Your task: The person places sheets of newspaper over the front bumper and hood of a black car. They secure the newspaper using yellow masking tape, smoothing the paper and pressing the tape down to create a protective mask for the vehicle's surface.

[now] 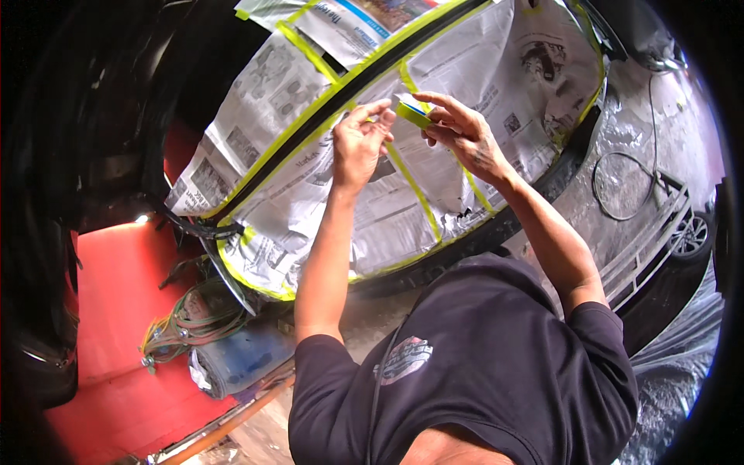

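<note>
My right hand (pixel 469 139) is closed around a roll of yellow-green masking tape (pixel 414 115), gripping it between thumb and fingers. Just left of the roll, my left hand (pixel 361 143) is raised with its fingers curled together; whatever they pinch is too small to make out. Both hands hover over newspaper sheets (pixel 387 225) that cover a car panel. Strips of the same yellow-green tape (pixel 415 190) run along the edges and seams of the paper. A black trim strip (pixel 310 120) crosses between the covered areas.
Left lies a red panel (pixel 116 310), with coiled hoses and cables (pixel 190 325) beside it. A dark bumper edge (pixel 496 231) curves below the paper. At right, a looped cable (pixel 620 190) lies on the floor near a metal rack (pixel 651 232) and a car wheel (pixel 688 235).
</note>
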`<state>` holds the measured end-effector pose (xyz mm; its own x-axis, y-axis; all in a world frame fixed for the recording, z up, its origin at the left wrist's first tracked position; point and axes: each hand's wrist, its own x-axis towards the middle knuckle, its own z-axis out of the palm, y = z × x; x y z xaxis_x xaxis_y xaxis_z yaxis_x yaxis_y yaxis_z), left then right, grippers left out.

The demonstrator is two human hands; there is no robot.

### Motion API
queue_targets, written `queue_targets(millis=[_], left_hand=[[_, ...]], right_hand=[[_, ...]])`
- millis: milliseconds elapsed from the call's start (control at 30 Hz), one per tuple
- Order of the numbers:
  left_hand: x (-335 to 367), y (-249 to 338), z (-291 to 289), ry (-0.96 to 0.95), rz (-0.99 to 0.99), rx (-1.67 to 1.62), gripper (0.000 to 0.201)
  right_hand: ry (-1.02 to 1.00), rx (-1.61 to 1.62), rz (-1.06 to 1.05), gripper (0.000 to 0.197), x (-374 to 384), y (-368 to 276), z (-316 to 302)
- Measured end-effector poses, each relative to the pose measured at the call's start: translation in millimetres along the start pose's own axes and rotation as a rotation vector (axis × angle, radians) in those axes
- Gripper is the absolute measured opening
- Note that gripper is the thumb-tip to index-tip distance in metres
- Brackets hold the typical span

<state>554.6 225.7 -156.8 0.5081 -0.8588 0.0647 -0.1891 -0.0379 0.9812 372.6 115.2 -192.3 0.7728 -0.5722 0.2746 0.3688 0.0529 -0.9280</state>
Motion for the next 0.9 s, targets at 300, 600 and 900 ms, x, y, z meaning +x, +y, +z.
queue_targets(millis=[300,600,900], left_hand=[[23.9,14.2,-27.3,0.073,0.177,0.206,0.012],[199.4,34.0,-120.7,0.358,0.634,0.757,0.002],[245.1,29.5,-127.1,0.398,0.565,1.046,0.011]], right_hand=[[0.041,-0.377,-0.078,0.052,21.8,11.8,37.8],[0.297,-0.826,-0.205,0.043,56.6,1.8,85.9],[0.278,-1.005,-0.263,0.026,72.7,17.7,79.3]])
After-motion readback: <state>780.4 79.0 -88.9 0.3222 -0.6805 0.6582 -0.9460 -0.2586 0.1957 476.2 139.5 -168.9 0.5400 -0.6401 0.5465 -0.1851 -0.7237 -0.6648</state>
